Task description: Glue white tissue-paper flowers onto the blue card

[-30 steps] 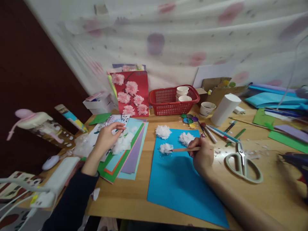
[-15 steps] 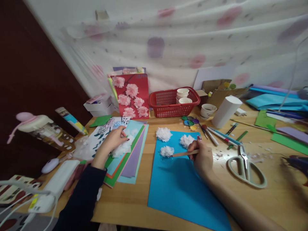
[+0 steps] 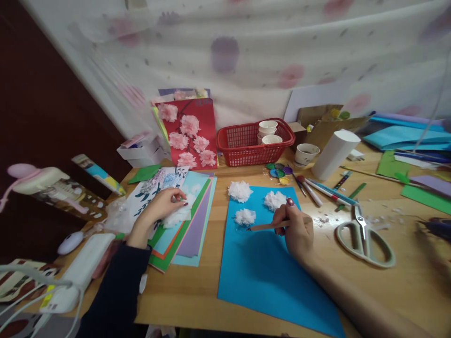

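My right hand grips a pencil, its dark tip touching or just above the blue sheet, below one white tissue-paper flower. A second white flower sits beside my right fingers, and a third white flower lies at the sheet's upper left corner. My left hand hovers over white tissue paper on a stack of coloured paper. Its thumb and fingers are curled together; anything between them is hidden.
Scissors, brushes and pens lie to the right. Behind stand a red basket with paper cups, a paint palette, a cup of dark liquid and a white roll. At left are a bottle and a power strip.
The pencil tip has moved slightly down and left, away from the lower flower. My left fingers have curled in over the tissue paper. The view has shifted a little.
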The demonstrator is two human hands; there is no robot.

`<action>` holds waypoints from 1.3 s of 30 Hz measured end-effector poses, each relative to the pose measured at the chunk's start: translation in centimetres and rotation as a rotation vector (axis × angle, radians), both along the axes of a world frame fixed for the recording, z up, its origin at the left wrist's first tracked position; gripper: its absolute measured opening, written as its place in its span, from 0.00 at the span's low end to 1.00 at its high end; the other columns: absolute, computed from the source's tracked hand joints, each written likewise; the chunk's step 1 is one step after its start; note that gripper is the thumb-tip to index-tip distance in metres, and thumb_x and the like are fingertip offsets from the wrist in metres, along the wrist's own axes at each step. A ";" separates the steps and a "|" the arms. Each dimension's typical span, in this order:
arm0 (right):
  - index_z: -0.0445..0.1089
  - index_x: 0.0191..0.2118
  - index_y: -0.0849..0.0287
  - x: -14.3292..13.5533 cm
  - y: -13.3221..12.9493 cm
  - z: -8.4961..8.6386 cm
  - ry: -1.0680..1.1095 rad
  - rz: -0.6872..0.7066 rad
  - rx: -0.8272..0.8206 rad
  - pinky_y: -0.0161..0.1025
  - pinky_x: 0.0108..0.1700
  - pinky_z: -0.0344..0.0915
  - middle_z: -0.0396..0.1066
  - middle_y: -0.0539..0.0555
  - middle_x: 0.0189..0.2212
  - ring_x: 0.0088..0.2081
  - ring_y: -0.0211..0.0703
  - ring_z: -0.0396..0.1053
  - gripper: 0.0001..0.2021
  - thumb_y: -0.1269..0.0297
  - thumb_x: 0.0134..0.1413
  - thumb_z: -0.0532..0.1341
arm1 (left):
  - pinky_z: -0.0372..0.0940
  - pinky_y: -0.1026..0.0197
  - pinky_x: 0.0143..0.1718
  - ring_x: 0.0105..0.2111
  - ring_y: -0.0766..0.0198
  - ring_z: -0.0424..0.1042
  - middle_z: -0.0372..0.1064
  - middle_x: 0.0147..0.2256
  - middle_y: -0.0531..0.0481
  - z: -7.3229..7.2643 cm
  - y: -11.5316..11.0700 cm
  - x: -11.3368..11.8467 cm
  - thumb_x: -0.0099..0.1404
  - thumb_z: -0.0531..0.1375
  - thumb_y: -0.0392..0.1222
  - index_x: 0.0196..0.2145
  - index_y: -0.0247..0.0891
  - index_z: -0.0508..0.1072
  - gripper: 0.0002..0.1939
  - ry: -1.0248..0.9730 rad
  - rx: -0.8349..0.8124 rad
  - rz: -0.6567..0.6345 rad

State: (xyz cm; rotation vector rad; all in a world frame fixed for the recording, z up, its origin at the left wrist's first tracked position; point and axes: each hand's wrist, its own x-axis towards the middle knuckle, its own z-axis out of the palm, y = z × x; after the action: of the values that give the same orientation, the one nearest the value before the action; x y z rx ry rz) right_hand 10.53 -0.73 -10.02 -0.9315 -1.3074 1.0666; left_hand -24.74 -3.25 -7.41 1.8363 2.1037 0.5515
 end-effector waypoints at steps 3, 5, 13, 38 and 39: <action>0.67 0.13 0.57 0.1 -0.1 -0.3 -0.020 0.014 0.016 0.36 0.18 0.53 0.60 0.50 0.09 0.14 0.36 0.57 0.32 0.43 0.63 0.52 | 0.64 0.58 0.38 0.33 0.57 0.70 0.73 0.33 0.48 -0.4 0.3 0.4 0.53 0.63 0.49 0.32 0.41 0.78 0.11 0.045 0.003 -0.055; 0.67 0.13 0.57 0.1 -0.1 -0.4 -0.016 0.027 0.020 0.36 0.18 0.54 0.60 0.50 0.09 0.14 0.36 0.58 0.32 0.44 0.63 0.52 | 0.64 0.58 0.38 0.34 0.56 0.71 0.73 0.32 0.47 -0.6 0.4 0.4 0.53 0.63 0.49 0.29 0.41 0.76 0.09 0.061 0.002 -0.039; 0.67 0.14 0.57 0.0 -0.1 -0.1 -0.070 0.025 0.060 0.35 0.18 0.55 0.61 0.50 0.09 0.14 0.36 0.59 0.33 0.41 0.63 0.52 | 0.68 0.56 0.39 0.33 0.57 0.73 0.76 0.30 0.48 0.9 -0.2 0.8 0.53 0.63 0.51 0.28 0.39 0.73 0.12 -0.266 0.106 0.093; 0.68 0.19 0.56 0.5 -0.7 -0.3 -0.428 0.040 0.508 0.34 0.22 0.58 0.65 0.49 0.12 0.16 0.35 0.64 0.31 0.54 0.72 0.43 | 0.65 0.59 0.41 0.38 0.60 0.74 0.76 0.36 0.50 -1.7 1.2 15.1 0.64 0.60 0.33 0.35 0.39 0.79 0.07 -0.335 -0.016 -0.469; 0.68 0.20 0.56 0.4 -0.6 -0.4 -0.452 0.042 0.544 0.34 0.22 0.58 0.65 0.49 0.13 0.16 0.35 0.64 0.30 0.55 0.72 0.44 | 0.66 0.59 0.41 0.38 0.60 0.73 0.76 0.35 0.50 -1.6 1.2 15.1 0.65 0.60 0.34 0.35 0.40 0.79 0.07 -0.335 -0.018 -0.470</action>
State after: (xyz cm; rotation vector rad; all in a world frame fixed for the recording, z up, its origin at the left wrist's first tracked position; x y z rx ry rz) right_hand 10.96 -1.34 -10.45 -0.7463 -1.8748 0.4858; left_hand -9.64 -2.07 -9.05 1.9744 1.3990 0.6564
